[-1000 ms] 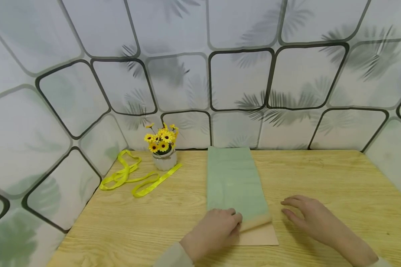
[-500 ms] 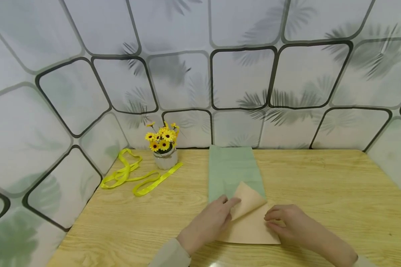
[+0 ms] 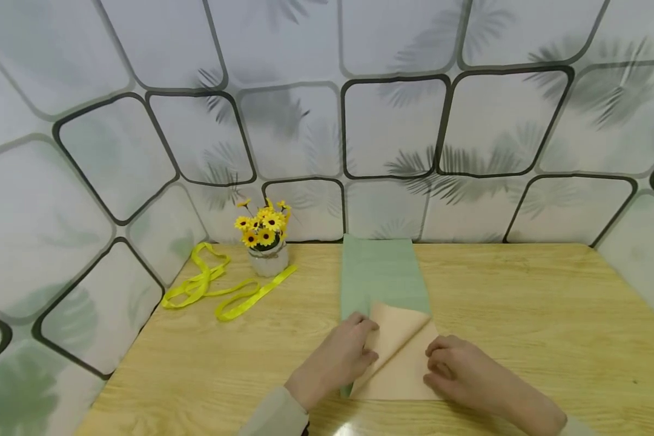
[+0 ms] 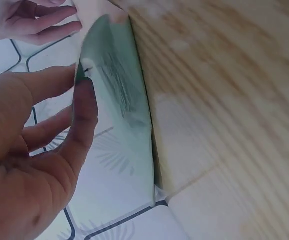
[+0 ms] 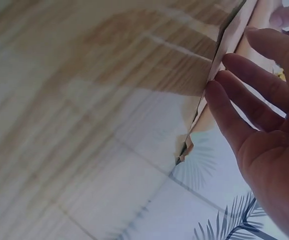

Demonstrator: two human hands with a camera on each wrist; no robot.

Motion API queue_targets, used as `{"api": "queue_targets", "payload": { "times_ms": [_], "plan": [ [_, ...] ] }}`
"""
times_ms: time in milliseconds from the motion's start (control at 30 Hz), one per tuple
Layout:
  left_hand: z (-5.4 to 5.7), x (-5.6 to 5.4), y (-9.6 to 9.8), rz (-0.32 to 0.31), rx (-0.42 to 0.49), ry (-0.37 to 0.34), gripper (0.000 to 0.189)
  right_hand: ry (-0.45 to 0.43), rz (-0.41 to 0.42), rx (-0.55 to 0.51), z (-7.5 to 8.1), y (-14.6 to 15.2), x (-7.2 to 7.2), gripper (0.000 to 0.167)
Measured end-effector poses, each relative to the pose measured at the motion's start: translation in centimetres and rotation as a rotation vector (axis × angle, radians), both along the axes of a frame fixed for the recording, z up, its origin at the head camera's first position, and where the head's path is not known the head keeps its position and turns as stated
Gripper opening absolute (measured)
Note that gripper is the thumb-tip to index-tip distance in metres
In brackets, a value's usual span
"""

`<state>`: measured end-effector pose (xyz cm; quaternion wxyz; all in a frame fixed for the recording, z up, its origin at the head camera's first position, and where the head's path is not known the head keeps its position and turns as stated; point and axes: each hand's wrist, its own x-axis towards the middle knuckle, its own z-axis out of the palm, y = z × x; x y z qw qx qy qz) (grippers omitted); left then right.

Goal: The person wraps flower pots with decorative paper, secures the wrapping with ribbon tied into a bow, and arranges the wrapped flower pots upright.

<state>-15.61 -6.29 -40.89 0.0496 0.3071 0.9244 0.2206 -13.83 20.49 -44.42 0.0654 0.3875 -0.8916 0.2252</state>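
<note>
A sheet of paper (image 3: 384, 275), pale green on one face and peach on the other, lies lengthwise on the table. Its near left part is lifted and folded over, baring a peach flap (image 3: 395, 327) above the flat peach layer (image 3: 403, 378). My left hand (image 3: 335, 363) pinches the flap's left edge between thumb and fingers; in the left wrist view the green underside (image 4: 119, 85) curves up from the tabletop. At the near right edge of the paper, my right hand (image 3: 469, 375) rests with its fingertips (image 5: 214, 90) against that edge, fingers loosely bent.
A white pot of yellow flowers (image 3: 269, 257) stands at the back left. Beside it a long yellow ribbon (image 3: 198, 287) lies in loose loops on the wooden table (image 3: 523, 290). Patterned curtain-like walls (image 3: 392, 127) rise behind the table and at both sides.
My left hand has lifted the near edge of the paper and swung the peach flap leftward. My right hand has come in from the right to the paper's right edge.
</note>
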Motion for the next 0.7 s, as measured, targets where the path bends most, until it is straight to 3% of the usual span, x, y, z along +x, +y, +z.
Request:
{"api": "queue_targets", "payload": {
  "times_ms": [133,267,367,500,700],
  "plan": [
    [0.2,-0.2,-0.3,-0.014,0.049,-0.043,0.063,-0.054,-0.022,0.028,0.3,0.0,0.1,0.011],
    [0.4,-0.4,-0.7,-0.033,0.037,-0.05,0.079,-0.012,-0.019,0.053,0.4,0.1,0.1,0.017],
    [0.5,-0.4,-1.1,-0.009,0.02,-0.065,0.078,-0.005,-0.019,0.063,0.4,0.2,0.2,0.022],
    [0.4,-0.5,-1.6,0.049,-0.014,-0.044,0.075,-0.057,-0.029,0.074,0.4,0.5,0.3,0.024],
    [0.5,-0.6,-2.4,0.093,0.026,-0.047,0.074,-0.073,-0.084,0.117,0.3,1.2,0.8,0.026]
  ]
}}
